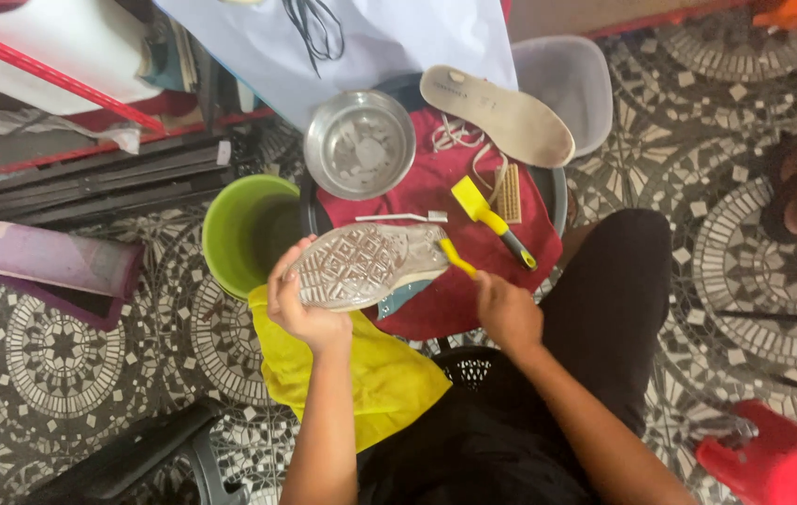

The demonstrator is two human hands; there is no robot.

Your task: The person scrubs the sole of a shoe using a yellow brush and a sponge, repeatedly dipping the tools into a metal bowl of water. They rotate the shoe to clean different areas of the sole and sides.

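Over the dark red cloth (473, 281), head view: one grey rubber-soled shoe (366, 265), sole up, clasped at the heel end by the left hand (300, 304), fingers wrapped round it. Right hand (506, 313) closed on a small yellow-handled brush (456, 258), tip at the toe edge. Adjacent: green plastic bucket (247, 229), steel bowl (358, 143), beige insole (497, 114), yellow scrubbing brush (492, 220). Risk, judged: one-ended hold may let the shoe twist under brushing; dirt could spatter the yellow cloth (361, 369).
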